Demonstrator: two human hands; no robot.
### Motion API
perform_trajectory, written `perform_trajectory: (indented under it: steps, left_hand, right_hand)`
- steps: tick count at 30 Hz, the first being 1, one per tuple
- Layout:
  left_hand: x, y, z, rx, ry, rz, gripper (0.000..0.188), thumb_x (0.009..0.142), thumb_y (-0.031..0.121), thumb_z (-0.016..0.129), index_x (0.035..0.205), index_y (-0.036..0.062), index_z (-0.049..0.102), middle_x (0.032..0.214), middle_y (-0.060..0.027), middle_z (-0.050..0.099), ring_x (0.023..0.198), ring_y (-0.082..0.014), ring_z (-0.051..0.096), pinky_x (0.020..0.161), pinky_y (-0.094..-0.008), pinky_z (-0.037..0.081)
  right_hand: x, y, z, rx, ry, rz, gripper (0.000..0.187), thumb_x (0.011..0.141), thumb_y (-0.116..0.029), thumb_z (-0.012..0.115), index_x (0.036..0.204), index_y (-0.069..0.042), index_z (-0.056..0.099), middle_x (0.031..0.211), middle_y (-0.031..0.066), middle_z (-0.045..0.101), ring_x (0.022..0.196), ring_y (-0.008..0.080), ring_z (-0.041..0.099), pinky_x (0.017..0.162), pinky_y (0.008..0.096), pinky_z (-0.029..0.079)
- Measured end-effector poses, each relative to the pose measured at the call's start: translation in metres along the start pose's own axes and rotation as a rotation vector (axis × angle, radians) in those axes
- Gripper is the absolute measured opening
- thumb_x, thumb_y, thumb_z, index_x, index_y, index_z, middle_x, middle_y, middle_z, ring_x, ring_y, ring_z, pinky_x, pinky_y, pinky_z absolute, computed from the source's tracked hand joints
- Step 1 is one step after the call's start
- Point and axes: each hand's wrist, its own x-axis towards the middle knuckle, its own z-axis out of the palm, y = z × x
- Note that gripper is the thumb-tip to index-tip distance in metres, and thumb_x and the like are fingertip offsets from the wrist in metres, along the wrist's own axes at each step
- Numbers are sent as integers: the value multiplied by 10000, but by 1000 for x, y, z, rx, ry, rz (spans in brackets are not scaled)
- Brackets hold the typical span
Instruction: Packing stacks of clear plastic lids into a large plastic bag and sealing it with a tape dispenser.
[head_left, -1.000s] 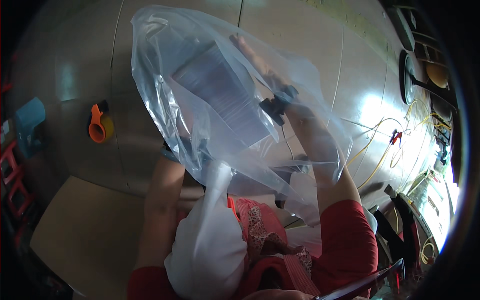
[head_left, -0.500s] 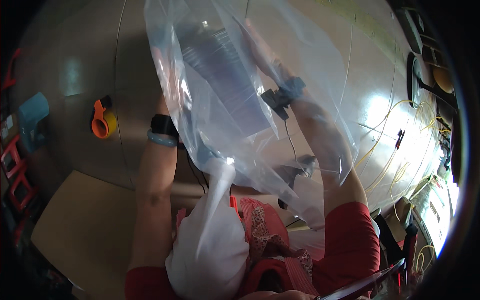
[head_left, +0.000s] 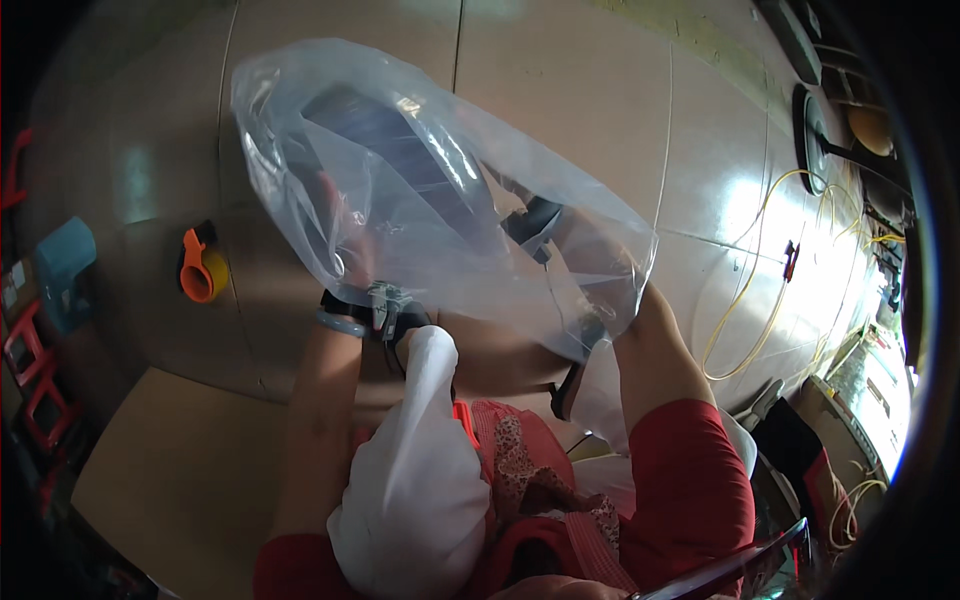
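A: Clear bag [head_left: 275,150] has moved down the view, dark stack [head_left: 400,165] with it; status?

B: Stack behind film, between left hand [head_left: 352,235] and right hand [head_left: 507,192]; seemingly still supported; finger closure, both hands: cannot tell.

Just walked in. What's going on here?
A person is handling a large, clear plastic bag; the left hand and right hand show through its film. Between them, a dark bluish, blocky bundle shows through too; its exact kind is unclear. An orange tape dispenser with a yellow roll lies off to the left.
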Motion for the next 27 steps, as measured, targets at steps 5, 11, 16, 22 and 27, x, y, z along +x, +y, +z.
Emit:
perform_trajectory:
  steps: [5,11,16,22,27]
  left_hand:
    - [-43,6,-4,-575,-105,-209,551,1029,370,340,1451,20,281,1437,-116,388,1294,-229,424,1057,-368,394]
    - [-68,13,20,-458,-66,-213,618,1022,444,322,1492,59,206,1449,-98,372,1291,-217,422,1081,-363,367]
    - [-26,25,-10,-785,224,-643,707,984,541,347,1500,76,212,1525,-83,290,1388,-245,286,1147,-379,208]
    - [-6,177,-32,-362,114,344,755,938,652,266,1413,78,389,1421,-148,435,1311,-278,398,1082,-431,252]
    - [56,293,7,378,29,762,801,827,406,696,1464,168,271,1443,-188,414,1252,-436,449,1002,-510,412]
  right_hand:
    - [-36,42,-6,117,-3,13,831,943,-663,238,1493,-41,239,1561,142,209,1451,279,164,1177,419,106]
    - [-68,106,44,226,98,16,869,924,-697,239,1495,-42,234,1564,143,202,1453,284,158,1176,442,97]
    - [-64,97,18,307,91,8,901,908,-726,241,1496,-44,231,1566,143,196,1455,288,152,1175,461,89]
    - [-139,-49,-71,279,222,-257,964,832,-823,201,1494,-128,291,1443,198,422,1318,329,425,1071,476,330]
    - [-246,-124,40,-813,563,-682,778,913,-605,426,1465,-66,324,1366,246,484,1267,400,476,1077,535,318]
